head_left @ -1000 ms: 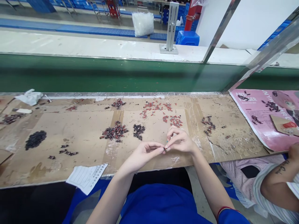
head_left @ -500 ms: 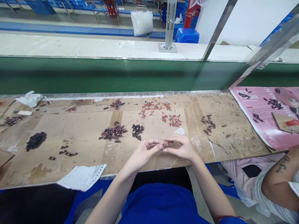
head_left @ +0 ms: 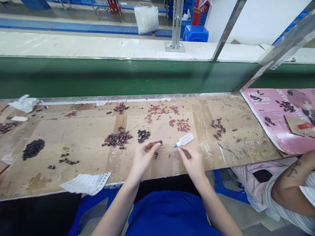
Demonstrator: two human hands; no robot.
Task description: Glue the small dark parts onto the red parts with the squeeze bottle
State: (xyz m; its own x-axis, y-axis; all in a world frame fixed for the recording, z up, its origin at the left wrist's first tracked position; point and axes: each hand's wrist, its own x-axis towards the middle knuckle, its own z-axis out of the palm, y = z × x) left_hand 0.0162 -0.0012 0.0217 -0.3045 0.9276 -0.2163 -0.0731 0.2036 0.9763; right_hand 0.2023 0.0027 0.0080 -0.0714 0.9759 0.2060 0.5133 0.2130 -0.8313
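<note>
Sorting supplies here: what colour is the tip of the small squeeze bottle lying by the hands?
Blue-green tip on a translucent white small squeeze bottle; shows in the head view.

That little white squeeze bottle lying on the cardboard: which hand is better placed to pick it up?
The right hand, most likely. Its fingertips are just short of the bottle's blue tip, with nothing between. The left hand is farther off, and its fingertips pinch a small dark part.

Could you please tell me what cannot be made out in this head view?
- Part in the left hand fingers: too small to identify.
- Bottle contents: unclear; tip near the right hand.
- Co-worker's arm: hand cut off by the right edge.
- Poster text: blurred.
</note>
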